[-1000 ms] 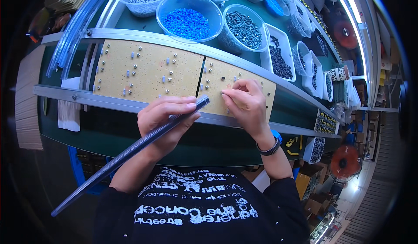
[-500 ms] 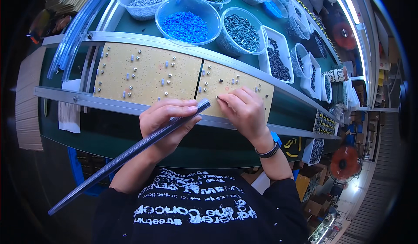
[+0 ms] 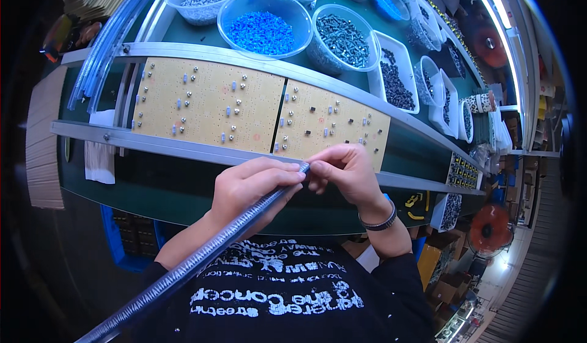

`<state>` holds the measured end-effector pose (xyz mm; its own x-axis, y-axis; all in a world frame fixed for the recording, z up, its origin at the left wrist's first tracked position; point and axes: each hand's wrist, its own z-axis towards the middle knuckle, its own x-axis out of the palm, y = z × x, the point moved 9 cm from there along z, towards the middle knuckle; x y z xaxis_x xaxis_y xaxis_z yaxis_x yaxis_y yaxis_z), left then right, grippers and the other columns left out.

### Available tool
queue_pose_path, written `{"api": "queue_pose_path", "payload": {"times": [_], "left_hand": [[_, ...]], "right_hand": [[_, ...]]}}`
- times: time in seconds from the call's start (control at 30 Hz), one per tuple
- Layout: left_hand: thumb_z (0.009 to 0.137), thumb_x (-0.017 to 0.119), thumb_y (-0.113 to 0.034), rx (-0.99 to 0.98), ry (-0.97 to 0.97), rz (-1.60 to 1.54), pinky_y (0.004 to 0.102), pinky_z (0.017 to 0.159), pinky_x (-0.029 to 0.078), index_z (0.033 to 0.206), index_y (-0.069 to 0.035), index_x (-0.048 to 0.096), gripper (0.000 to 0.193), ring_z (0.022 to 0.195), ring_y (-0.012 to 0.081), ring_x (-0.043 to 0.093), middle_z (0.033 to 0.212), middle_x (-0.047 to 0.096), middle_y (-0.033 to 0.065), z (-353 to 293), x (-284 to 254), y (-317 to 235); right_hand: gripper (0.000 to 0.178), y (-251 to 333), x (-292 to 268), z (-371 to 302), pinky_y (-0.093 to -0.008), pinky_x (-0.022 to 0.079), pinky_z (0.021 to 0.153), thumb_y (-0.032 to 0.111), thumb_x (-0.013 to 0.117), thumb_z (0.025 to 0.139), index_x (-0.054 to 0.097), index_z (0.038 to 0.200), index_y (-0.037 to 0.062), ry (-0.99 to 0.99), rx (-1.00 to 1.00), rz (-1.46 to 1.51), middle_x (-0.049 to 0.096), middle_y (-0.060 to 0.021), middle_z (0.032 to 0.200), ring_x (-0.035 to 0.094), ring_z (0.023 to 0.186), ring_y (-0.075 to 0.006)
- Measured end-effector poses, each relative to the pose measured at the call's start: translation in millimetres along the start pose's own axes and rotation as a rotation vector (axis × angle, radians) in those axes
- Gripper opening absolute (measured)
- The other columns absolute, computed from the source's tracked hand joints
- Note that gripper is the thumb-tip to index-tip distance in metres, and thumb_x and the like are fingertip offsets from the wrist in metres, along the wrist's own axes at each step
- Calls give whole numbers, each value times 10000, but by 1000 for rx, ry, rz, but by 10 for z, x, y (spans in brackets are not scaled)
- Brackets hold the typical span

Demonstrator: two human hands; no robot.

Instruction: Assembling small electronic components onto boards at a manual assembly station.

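Note:
My left hand (image 3: pixel 254 187) is wrapped around a long clear plastic component tube (image 3: pixel 183 271) filled with a row of small parts. The tube slants from the lower left up to its open end beside my right hand (image 3: pixel 348 170). The thumb and forefinger of that hand are pinched together right at the tube's end; whatever is between them is too small to make out. Just beyond my hands lies the right-hand tan circuit board (image 3: pixel 336 112), dotted with small silver, pale and black parts. A second tan circuit board (image 3: pixel 211 101) adjoins it on the left.
Metal rails (image 3: pixel 162 149) run along the boards' near and far edges. Behind stand clear bowls of blue parts (image 3: pixel 260 32) and dark green parts (image 3: pixel 342 40), and a white tray of black parts (image 3: pixel 396 86). More clear tubes (image 3: pixel 110 46) lie at the far left.
My right hand has drawn back from the right board to the tube's end. A small black part stands where its fingertips were. My left hand and the tube have shifted right and slightly nearer.

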<state>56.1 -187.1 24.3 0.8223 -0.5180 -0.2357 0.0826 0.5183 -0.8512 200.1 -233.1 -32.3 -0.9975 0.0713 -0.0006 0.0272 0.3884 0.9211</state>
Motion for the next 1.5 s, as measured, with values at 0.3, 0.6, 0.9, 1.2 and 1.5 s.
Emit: {"api": "queue_pose_path", "payload": {"times": [0.3, 0.6, 0.9, 1.2, 1.5], "left_hand": [[692, 758, -25, 123, -123, -237, 296, 697, 537, 854, -48, 645, 199, 807, 202, 660, 873, 663, 113, -183, 1, 149], [713, 746, -26, 141, -362, -214, 263, 727, 507, 891, -26, 626, 215, 812, 193, 633, 899, 648, 141, -155, -446, 287], [722, 749, -52, 120, -353, -234, 261, 737, 488, 903, -29, 624, 221, 820, 188, 622, 899, 646, 142, -160, -435, 303], [722, 748, -46, 114, -344, -234, 265, 746, 490, 901, -31, 627, 217, 813, 191, 626, 901, 649, 138, -158, -447, 306], [687, 754, 7, 144, -376, -227, 261, 698, 520, 869, -18, 638, 217, 800, 194, 657, 886, 662, 150, -141, -503, 272]], "right_hand": [[96, 253, 35, -148, -238, 483, 545, 55, 676, 781, 651, 844, -13, -155, -305, -224, 644, -77, 735, 622, 617, -172], [189, 369, 58, -200, -313, 412, 616, 21, 730, 650, 675, 826, 64, -346, -790, -986, 549, -56, 789, 511, 740, -220], [163, 434, 163, -177, -310, 425, 606, 16, 729, 649, 669, 793, 63, -244, -816, -1100, 560, -62, 743, 524, 697, -223], [180, 616, 312, -72, -325, 431, 595, 31, 723, 661, 646, 822, 56, -220, -819, -1141, 561, -75, 733, 527, 670, -241], [144, 611, 428, 157, -336, 434, 609, 38, 693, 676, 610, 793, 53, -132, -839, -1184, 551, -83, 730, 530, 677, -258]]}}
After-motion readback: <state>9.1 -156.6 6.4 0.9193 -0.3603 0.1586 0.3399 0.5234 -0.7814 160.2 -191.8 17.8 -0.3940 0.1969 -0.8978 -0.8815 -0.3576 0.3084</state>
